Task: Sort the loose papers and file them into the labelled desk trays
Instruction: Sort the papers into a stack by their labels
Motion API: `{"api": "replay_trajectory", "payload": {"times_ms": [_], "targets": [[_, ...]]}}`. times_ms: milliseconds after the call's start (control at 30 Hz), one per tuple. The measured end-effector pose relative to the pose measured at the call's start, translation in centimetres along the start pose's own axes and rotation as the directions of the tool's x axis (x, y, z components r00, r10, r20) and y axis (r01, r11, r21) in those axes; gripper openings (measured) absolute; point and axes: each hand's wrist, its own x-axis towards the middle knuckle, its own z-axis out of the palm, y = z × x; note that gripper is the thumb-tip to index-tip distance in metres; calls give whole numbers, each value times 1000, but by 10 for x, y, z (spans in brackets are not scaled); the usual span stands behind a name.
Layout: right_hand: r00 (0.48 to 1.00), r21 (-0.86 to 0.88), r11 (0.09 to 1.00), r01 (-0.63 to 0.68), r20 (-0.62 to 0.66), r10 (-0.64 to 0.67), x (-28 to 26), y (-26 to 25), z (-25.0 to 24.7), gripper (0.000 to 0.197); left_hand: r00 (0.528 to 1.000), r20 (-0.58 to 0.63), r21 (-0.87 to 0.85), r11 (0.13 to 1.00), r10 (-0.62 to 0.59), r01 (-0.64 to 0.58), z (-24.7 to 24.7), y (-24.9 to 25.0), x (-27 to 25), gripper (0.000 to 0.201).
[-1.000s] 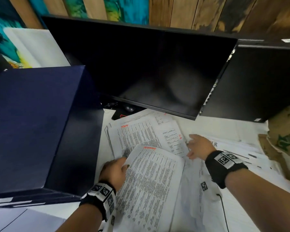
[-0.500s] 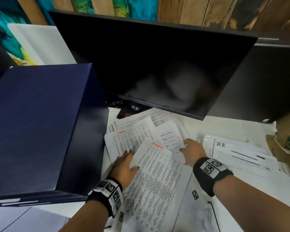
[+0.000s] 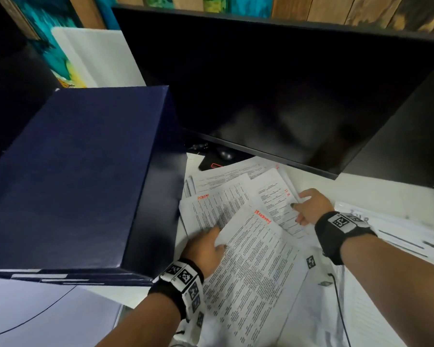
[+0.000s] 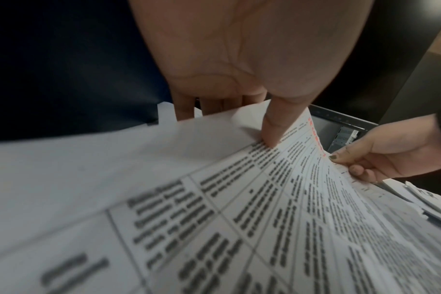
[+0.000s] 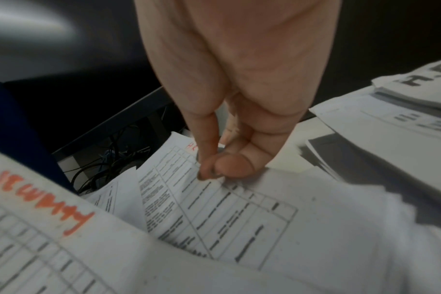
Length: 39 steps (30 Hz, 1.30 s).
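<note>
White printed sheet with red heading (image 3: 251, 259), now lifted off desk pile, pinched by left hand (image 3: 206, 249); right hand (image 3: 311, 207), drawn back, pinching HR-marked sheet (image 3: 278, 204). Sorting under way, nothing filed.

Handwritten marks on the papers

"H.R" in black is read on the stack (image 5: 416, 83) right of the right hand; red "H R" on the sheet (image 3: 278, 204) it pinches; the other red headings are illegible.
</note>
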Motion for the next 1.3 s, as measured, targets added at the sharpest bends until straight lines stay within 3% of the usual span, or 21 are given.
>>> {"api": "replay_trajectory", "payload": {"times_ms": [200,333,400,467,633,833,933,1033,1200,1300], "targets": [[990,-200,977,70,137,-43,-18,-3,9,7,995,-94,37,999,-16,20,5,0,4,27],[982,-283,953,107,177,-58,-35,7,15,16,991,-120,22,998,-50,53,9,3,9,33],[981,-291,945,150,162,-105,-46,12,15,23,987,-148,-37,998,-55,51,7,13,12,24],[978,-321,926,198,120,-168,-58,12,15,15,979,-198,-109,994,-38,17,2,24,13,20],[931,-370,865,339,0,-365,-87,5,6,17,963,-268,-203,977,10,-66,-13,52,13,48],[795,-522,714,468,-105,-598,-111,-11,-13,20,879,-476,-310,936,-1,-167,-37,74,15,75],[734,-542,680,494,-159,-660,-115,-20,-24,22,847,-527,-315,912,61,-262,-60,94,15,79],[620,-581,612,537,-220,-753,-119,-33,-36,16,800,-578,-257,894,162,-366,-82,111,15,83],[462,-642,564,520,-344,-817,-128,-60,-68,13,722,-658,-304,800,216,-517,-113,131,10,44],[351,-665,536,520,-407,-844,-137,-74,-90,15,701,-662,-322,743,267,-587,-121,140,5,22]]}}
